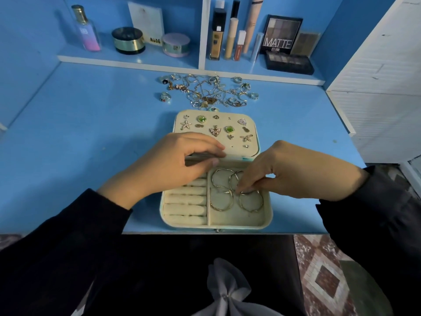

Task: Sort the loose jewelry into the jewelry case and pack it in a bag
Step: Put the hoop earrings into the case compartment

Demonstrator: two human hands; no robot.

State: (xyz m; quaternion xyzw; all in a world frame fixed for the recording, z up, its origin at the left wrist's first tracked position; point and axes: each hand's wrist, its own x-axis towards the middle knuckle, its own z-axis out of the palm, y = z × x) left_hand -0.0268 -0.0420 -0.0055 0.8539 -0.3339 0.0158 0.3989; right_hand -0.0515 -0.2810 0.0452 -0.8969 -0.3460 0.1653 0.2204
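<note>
An open cream jewelry case point(267, 218) lies at the front edge of the blue desk. Its lid panel point(250, 115) carries several earrings and charms. The right compartment holds several thin gold hoop bangles point(222, 202). My right hand point(293, 169) pinches one hoop point(251, 202) at its top, inside that compartment. My left hand point(177, 165) grips the inner flap at the case's hinge, above the ring rolls point(185, 201). A pile of loose rings and chains point(209, 91) lies behind the case.
A shelf at the back holds a perfume bottle point(87, 30), round jars point(128, 41), makeup tubes point(232, 33) and eyeshadow palettes point(284, 42). A white wall panel point(382, 87) stands on the right. A grey bow point(227, 290) lies on my lap below the desk edge.
</note>
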